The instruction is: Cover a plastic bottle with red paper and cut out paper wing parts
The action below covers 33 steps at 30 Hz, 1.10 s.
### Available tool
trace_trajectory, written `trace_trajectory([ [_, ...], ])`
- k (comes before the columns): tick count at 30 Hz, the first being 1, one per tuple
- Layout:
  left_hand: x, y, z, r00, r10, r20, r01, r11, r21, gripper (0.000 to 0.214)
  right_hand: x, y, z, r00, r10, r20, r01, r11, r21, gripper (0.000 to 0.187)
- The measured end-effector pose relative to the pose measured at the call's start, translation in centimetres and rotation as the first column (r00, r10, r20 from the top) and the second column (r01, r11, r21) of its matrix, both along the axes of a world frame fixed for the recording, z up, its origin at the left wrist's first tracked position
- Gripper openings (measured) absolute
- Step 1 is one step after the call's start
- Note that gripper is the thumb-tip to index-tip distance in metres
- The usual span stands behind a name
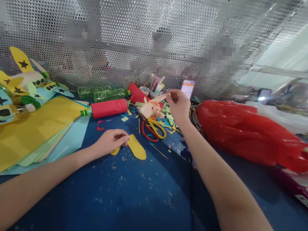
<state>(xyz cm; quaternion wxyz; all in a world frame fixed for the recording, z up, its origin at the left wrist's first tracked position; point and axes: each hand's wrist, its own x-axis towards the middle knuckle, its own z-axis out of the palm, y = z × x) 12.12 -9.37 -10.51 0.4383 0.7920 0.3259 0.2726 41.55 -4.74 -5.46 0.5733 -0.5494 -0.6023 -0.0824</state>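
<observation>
My left hand (pixel 111 141) rests on the blue table (pixel 133 198), fingers closed in a pinch on a yellow paper cut-out (pixel 136 147). My right hand (pixel 179 106) reaches farther back, fingers pinched on a small pale strip by a heap of paper scraps (pixel 167 117). Red-handled and yellow-handled scissors (pixel 155 129) lie just below that hand. A plastic bottle wrapped in red paper (pixel 107 108) lies on its side between the two hands.
A stack of yellow and pale paper sheets (pixel 29 134) lies at left, with paper-covered bottle planes (pixel 15 85) behind it. A red plastic bag (pixel 252 134) fills the right. Green bottles (pixel 103 93), a cup of tools (pixel 154 86) and a phone (pixel 188 88) stand before a perforated metal screen (pixel 141 29).
</observation>
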Motion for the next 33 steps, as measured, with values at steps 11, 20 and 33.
trace_trajectory([
  [11, -0.1, 0.0, -0.1, 0.998, 0.008, 0.059, -0.005, 0.999, -0.051, 0.024, -0.3, 0.2, 0.6, 0.948, 0.059, -0.311, -0.11, 0.983, -0.148, 0.012],
  [20, 0.0, -0.1, 0.3, 0.999, -0.003, 0.036, 0.005, 0.999, -0.052, 0.024, 1.2, 0.7, 0.1, 0.977, -0.11, -0.185, 0.094, 0.991, -0.096, 0.024],
  [33, 0.1, -0.1, 0.3, 0.999, 0.014, 0.035, -0.011, 0.998, -0.065, 0.024, 5.5, 1.2, -0.4, 0.846, -0.186, 0.499, 0.435, 0.781, -0.447, 0.047],
])
